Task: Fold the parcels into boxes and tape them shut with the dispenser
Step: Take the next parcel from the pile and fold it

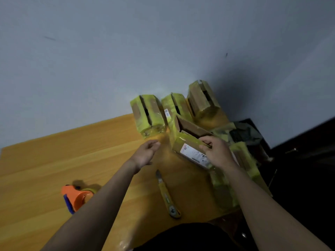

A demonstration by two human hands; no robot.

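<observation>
Far left of both hands, on the wooden table (54, 160), the orange tape dispenser (78, 197) lies untouched beside the left forearm. The left hand (145, 153) hovers over the tabletop with fingers loosely curled, holding nothing, just short of the open box (188, 142). Below and between the hands lies a yellow utility knife (167, 195). The right hand (216, 151) grips the near rim of that open box, thumb on its labelled side. Beyond the hands, three taped boxes (148, 116) stand against the wall; flattened parcels (244, 160) lie under the right forearm.
</observation>
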